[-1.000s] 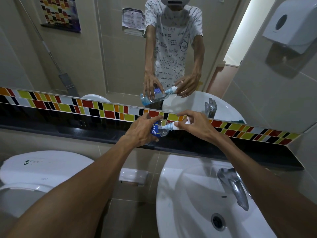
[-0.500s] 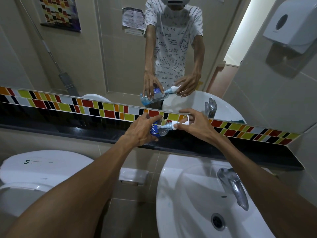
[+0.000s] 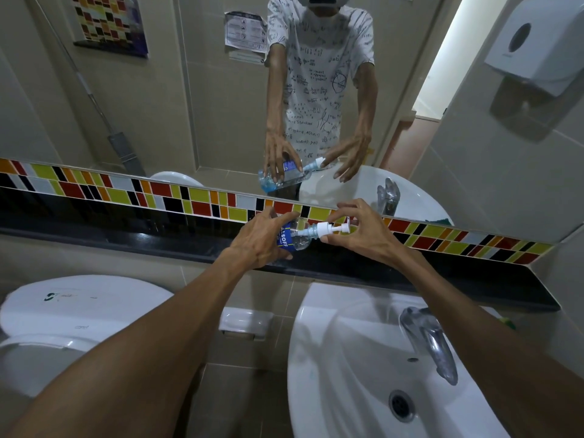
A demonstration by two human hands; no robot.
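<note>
A clear pump bottle (image 3: 297, 237) with a blue label lies tilted almost on its side above the black ledge (image 3: 458, 281), its white pump head (image 3: 331, 229) pointing right. My left hand (image 3: 262, 238) grips the bottle's body. My right hand (image 3: 363, 230) pinches the white pump collar between thumb and forefinger, its other fingers spread. The mirror (image 3: 189, 105) above shows the same bottle and both hands reflected.
A white washbasin (image 3: 347, 358) with a chrome tap (image 3: 433, 343) sits below right. A white toilet (image 3: 63, 314) stands at lower left. A strip of coloured tiles (image 3: 126, 191) runs under the mirror. A white dispenser (image 3: 543, 39) hangs on the right wall.
My right hand has loosened on the pump, so the white nozzle shows more, and its fingers have spread. The bottle stays tilted in my left hand.
</note>
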